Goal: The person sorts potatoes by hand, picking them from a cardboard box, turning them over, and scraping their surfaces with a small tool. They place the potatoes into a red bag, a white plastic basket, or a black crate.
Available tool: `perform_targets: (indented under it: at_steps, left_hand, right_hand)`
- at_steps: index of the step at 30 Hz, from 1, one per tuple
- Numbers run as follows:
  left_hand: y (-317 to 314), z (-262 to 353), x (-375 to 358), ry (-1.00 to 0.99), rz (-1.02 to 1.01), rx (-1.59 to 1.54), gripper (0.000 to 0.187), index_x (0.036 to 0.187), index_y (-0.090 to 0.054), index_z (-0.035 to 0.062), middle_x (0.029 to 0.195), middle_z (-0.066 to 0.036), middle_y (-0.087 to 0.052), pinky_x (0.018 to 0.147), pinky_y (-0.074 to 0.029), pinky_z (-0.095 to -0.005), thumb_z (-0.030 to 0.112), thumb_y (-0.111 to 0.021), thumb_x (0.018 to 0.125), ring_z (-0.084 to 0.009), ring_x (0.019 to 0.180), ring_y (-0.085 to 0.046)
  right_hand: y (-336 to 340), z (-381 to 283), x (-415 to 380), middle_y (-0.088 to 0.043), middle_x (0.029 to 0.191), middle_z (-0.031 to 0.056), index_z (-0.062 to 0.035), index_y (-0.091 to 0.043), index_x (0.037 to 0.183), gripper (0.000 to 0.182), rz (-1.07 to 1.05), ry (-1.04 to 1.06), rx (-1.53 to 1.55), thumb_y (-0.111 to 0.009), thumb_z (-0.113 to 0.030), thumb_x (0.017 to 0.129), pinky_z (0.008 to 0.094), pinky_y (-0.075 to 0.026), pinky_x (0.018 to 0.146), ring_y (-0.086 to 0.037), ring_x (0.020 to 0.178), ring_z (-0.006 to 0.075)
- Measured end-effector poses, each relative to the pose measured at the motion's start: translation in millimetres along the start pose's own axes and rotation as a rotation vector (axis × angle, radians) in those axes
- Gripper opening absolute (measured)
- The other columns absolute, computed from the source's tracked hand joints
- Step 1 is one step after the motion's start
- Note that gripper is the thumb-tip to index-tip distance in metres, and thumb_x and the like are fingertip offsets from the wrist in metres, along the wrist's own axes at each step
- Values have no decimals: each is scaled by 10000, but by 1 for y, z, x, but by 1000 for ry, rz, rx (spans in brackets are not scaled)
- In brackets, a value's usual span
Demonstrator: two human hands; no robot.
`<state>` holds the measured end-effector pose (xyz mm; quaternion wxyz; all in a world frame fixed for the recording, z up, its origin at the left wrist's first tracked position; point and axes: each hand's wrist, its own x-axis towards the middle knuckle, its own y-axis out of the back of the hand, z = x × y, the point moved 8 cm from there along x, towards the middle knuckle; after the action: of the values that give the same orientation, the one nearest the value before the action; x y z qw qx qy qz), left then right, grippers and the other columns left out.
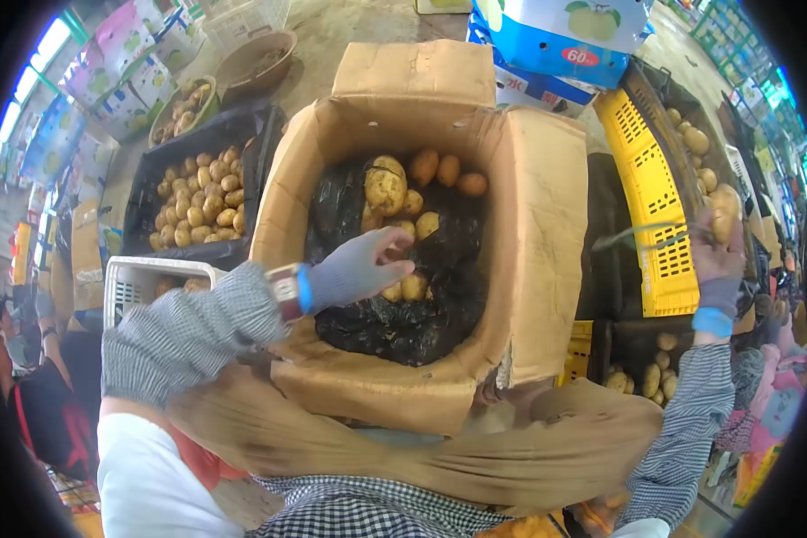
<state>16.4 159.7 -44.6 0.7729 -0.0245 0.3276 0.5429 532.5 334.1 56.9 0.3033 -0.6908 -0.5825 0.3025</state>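
Note:
My left hand (372, 262), in a grey glove, is over the open cardboard box (538, 242), its fingers apart and curved above the potatoes, with nothing in them. Black plastic (462, 278) lines the box, and several potatoes (386, 191) lie on it, most of them toward the back and middle. Out to the right, my right hand (719, 247) is closed on a large potato (724, 213) above the edge of the black-lined crate. A thin blurred strip (646, 235) extends left from near that hand; what it is I cannot make out.
A black-lined crate (139, 193) of potatoes stands at left, with a white basket (112, 287) below it. Yellow crates (641, 197) stand at right. Blue cartons (556, 58), a brown bowl (273, 54) and a green basin (208, 99) are behind. Another person (54, 394) is at far left.

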Motion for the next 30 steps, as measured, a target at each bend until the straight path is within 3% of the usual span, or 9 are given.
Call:
perform_targets:
  at_steps: [4,7,9,14,18,22,25,27,30]
  left_hand:
    - [0,-2,122,-414,357,627,519,1258,-494,61,1099,-230,-567,788,-510,-381,217,-662,792,-318,890,-641]
    - [-6,24,205,-430,370,878,467,1242,-509,82,1092,-223,-568,761,-524,-423,155,-622,795,-346,893,-645]
    - [-11,20,265,-209,315,1289,405,1240,-521,81,1149,-183,-562,805,-517,-459,151,-569,844,-339,973,-634]
    - [-11,-34,377,-144,433,1366,353,1226,-529,86,1236,-194,-529,841,-506,-479,144,-528,878,-359,988,-633]
    - [12,-31,360,-119,408,998,429,1227,-565,127,1168,-203,-548,814,-526,-450,116,-616,801,-408,953,-621]
    - [7,30,225,-223,242,1269,547,1264,-517,123,1250,-191,-507,866,-506,-444,175,-694,750,-390,1039,-583]
    - [33,43,152,-238,380,704,695,1288,-474,113,1281,-157,-489,889,-490,-420,221,-785,676,-311,1107,-547]
    - [32,62,100,-682,297,329,732,1291,-462,96,1250,-109,-494,932,-455,-376,221,-820,665,-223,1133,-516]
    - [21,72,30,-499,125,-114,744,1304,-442,79,1235,-56,-487,1015,-386,-322,127,-835,674,-167,1168,-470]
  right_hand:
    - [49,-37,-9,-507,1313,140,21,-473,1298,348,506,268,23,-437,-139,991,386,-503,948,-500,1190,287]
    - [3,-11,-35,-501,1311,155,22,-481,1293,348,337,227,-117,-446,-137,985,316,-517,890,-537,1106,247]
    - [-23,-2,-40,-482,1328,173,25,-459,1325,387,89,185,-495,-459,-150,979,238,-515,826,-555,1001,184]
    - [-61,14,-63,-497,1320,165,26,-410,1376,533,-96,192,-675,-509,-283,954,191,-507,786,-554,925,126]
    - [-76,28,-75,-512,1310,152,24,-387,1396,621,-155,194,-774,-525,-368,934,185,-500,771,-551,915,106]
    - [-99,54,-91,-521,1298,138,11,-390,1399,689,-206,116,-822,-528,-456,912,180,-495,720,-556,874,89]
    - [-116,84,-103,-535,1268,128,-19,-420,1389,707,-159,-2,-912,-515,-523,902,195,-499,694,-566,840,97]
    - [-128,115,-116,-556,1201,128,-28,-447,1367,616,-310,-68,-794,-516,-457,930,219,-509,665,-578,837,122]
    - [-147,164,-145,-559,1190,133,-25,-464,1348,597,-236,-323,-823,-584,-413,910,228,-514,655,-586,836,134]
